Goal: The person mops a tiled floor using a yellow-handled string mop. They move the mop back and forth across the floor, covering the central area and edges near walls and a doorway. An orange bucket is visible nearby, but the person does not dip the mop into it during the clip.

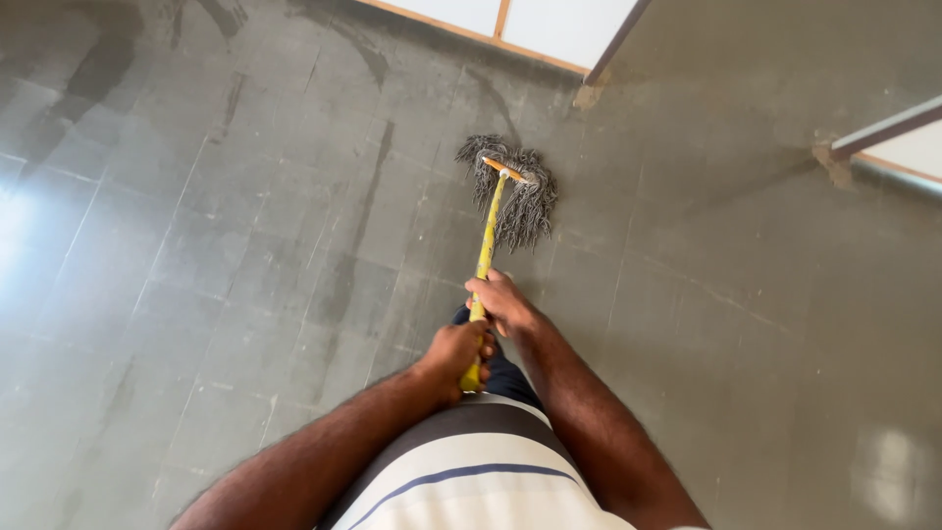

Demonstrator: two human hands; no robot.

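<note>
From up here I see both hands wrapped tight around the yellow mop handle [485, 250]: my right hand [502, 302] is clamped higher along the stick, nearer the head, and my left hand [453, 355] grips the near end just below it. The handle's long axis runs almost straight away from my body, tilting slightly right, to the grey string mop head [518, 191], which lies spread on the damp grey tiled floor [245, 245], just short of the 2 white panels [510, 22] ahead.
</note>
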